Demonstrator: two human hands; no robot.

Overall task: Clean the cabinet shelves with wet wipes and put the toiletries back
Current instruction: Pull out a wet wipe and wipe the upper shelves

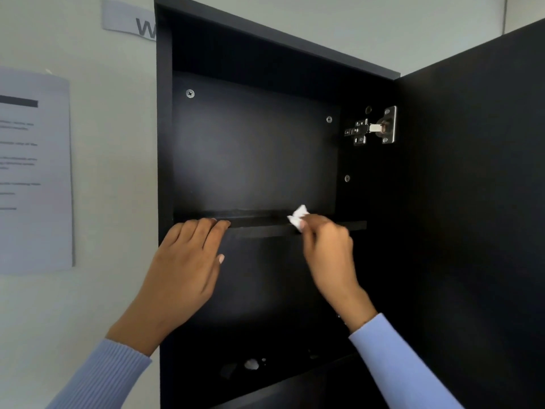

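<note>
Head view
Wipe: my right hand pinches the crumpled white wet wipe on the upper shelf, right of middle.
Left hand: fingers straight, tips resting on the shelf's front edge.
Cabinet: black, door swung open on my right.
</note>
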